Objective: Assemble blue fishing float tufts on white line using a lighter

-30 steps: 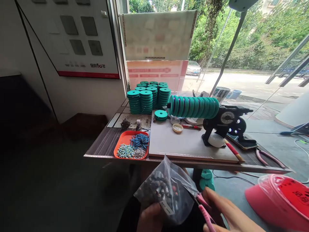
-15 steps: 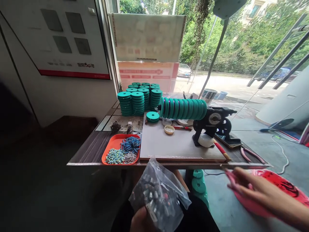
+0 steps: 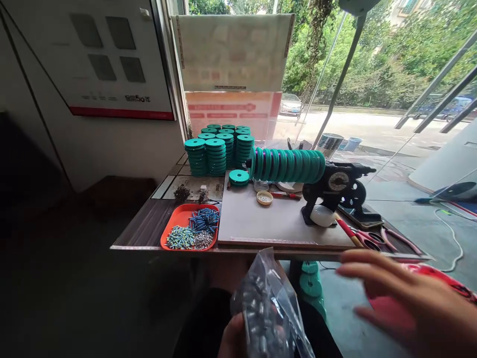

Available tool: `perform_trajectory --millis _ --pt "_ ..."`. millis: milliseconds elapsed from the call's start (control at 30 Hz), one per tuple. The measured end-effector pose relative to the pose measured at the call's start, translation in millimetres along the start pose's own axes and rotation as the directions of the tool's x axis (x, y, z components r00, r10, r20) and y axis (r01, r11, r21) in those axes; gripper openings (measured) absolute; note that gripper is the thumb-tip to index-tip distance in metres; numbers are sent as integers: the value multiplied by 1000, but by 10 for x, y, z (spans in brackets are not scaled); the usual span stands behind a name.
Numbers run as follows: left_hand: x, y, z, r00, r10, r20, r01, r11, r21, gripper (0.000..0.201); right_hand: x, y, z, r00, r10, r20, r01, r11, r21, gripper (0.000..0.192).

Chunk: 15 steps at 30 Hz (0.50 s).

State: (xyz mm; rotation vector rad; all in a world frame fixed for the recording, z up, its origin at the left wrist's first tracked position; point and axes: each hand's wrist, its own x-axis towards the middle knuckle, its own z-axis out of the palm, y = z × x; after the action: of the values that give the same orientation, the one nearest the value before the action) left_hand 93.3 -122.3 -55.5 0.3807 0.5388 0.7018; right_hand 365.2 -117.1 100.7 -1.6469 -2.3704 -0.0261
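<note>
Bag point(image 3: 270, 308) of small metal parts sits clamped in your left hand point(image 3: 233, 340) below the table's front edge point(image 3: 167, 247); your right hand point(image 3: 402, 298) hovers empty, fingers spread, near scissors point(image 3: 368, 238).

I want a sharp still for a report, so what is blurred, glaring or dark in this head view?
In the head view, the right hand is smeared by motion; the plastic bag in the left hand is soft too. Bright daylight through the window washes out the street, while the floor at left is almost black. The table and orange tray look sharp.
</note>
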Motion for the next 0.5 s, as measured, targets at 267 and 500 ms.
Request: perform_trajectory --millis 267,500 --pt "81 -94 -153 971 -235 -52 239 966 93 45 220 -850 470 899 -427 92 307 767 564 31" --pt "-170 204 -72 958 64 279 -262 592 763 62 -145 -947 1200 933 -2 360 -316 475 821 47"
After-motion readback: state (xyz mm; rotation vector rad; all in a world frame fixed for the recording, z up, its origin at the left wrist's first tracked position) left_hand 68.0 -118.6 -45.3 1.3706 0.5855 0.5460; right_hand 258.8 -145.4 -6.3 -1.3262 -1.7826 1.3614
